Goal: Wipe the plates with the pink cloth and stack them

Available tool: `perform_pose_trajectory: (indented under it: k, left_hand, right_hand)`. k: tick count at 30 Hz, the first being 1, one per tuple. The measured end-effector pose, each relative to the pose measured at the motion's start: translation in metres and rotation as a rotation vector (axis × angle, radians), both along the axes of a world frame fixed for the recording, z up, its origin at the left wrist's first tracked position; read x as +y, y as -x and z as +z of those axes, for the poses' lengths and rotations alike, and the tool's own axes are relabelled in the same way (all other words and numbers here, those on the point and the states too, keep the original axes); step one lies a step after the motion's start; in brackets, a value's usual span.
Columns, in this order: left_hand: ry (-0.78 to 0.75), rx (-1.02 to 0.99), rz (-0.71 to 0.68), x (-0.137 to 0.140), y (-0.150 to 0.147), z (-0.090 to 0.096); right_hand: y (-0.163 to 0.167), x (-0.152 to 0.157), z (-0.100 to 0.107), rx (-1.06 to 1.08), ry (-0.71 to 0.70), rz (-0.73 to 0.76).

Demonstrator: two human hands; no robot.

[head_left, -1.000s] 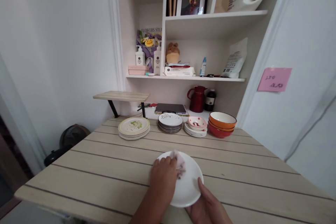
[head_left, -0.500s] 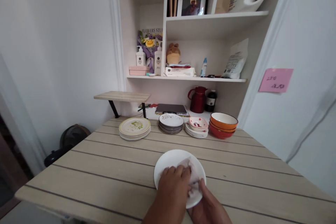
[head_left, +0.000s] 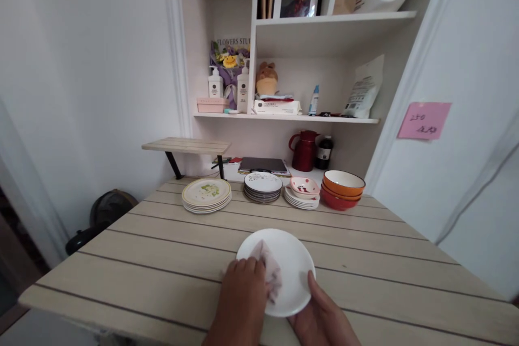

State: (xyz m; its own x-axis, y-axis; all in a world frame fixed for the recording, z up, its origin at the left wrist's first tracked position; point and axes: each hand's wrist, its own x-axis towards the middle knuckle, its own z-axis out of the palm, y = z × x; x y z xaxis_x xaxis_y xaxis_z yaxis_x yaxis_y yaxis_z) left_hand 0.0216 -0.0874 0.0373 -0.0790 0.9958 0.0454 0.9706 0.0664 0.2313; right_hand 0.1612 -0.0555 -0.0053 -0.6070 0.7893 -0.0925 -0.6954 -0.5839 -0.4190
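A white plate (head_left: 290, 265) is held low over the near part of the table, tilted slightly toward me. At its right rim, my right hand (head_left: 322, 311) grips it, thumb along the edge and fingers underneath. My left hand (head_left: 243, 292) is closed around a crumpled pale pink cloth (head_left: 267, 267), pressed against the left side of the plate's upper face. Part of the cloth is hidden under the fingers.
Along the back of the table (head_left: 162, 248) stand cream plates (head_left: 206, 194), dark-rimmed plates (head_left: 263, 186), small white plates (head_left: 302, 203) under a pink dish (head_left: 305, 186), and orange and red bowls (head_left: 343, 189). Behind are a red jug (head_left: 305, 151) and a small raised shelf (head_left: 186, 145).
My left hand has moved the cloth from the plate's right side across to its left side. My right hand keeps its grip on the rim.
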Motion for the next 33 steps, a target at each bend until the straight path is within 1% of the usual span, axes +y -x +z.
perform_pose_trajectory:
  k: [2, 4, 6, 9, 11, 14, 16, 19, 23, 27, 30, 33]
  left_hand:
    - [0.028, -0.044, -0.066, -0.010, -0.006, 0.004]
    - [0.036, -0.089, -0.138, -0.013, -0.012, 0.006]
    - [0.007, -0.117, -0.181, -0.009, -0.018, 0.005]
    - [-0.108, -0.126, -0.209, 0.007, -0.022, -0.002]
    - [-0.174, -0.121, -0.188, 0.019, -0.020, -0.007]
    - [-0.192, -0.099, -0.074, 0.031, -0.012, -0.011]
    - [-0.174, -0.082, 0.002, 0.030, -0.004, -0.010]
    - [-0.134, -0.054, 0.048, 0.017, 0.004, -0.007]
    - [-0.041, -0.026, 0.047, -0.005, 0.001, -0.007]
    - [0.035, -0.041, -0.019, -0.010, -0.014, -0.008]
    - [0.001, -0.043, -0.057, -0.003, -0.021, -0.009]
    - [-0.058, -0.062, -0.084, 0.006, -0.021, -0.010]
  right_hand:
    - [0.000, -0.001, -0.001, -0.004, -0.009, 0.019]
    - [0.001, -0.001, -0.004, -0.011, -0.008, 0.015]
    - [0.002, 0.000, -0.007, -0.010, 0.003, -0.020]
    - [0.003, 0.003, -0.011, -0.013, 0.014, -0.067]
    - [0.002, 0.005, -0.011, -0.027, 0.015, -0.053]
    - [0.001, 0.006, -0.009, -0.045, 0.011, -0.019]
    - [0.000, 0.005, -0.008, -0.044, 0.005, -0.008]
    - [0.000, 0.002, -0.004, -0.029, -0.002, 0.001]
    - [0.001, -0.002, 0.001, -0.018, -0.006, 0.020]
    - [0.001, -0.003, -0.001, -0.020, -0.012, 0.012]
    - [0.001, -0.001, -0.006, -0.026, 0.003, -0.026]
    - [0.000, 0.003, -0.009, -0.056, 0.028, -0.053]
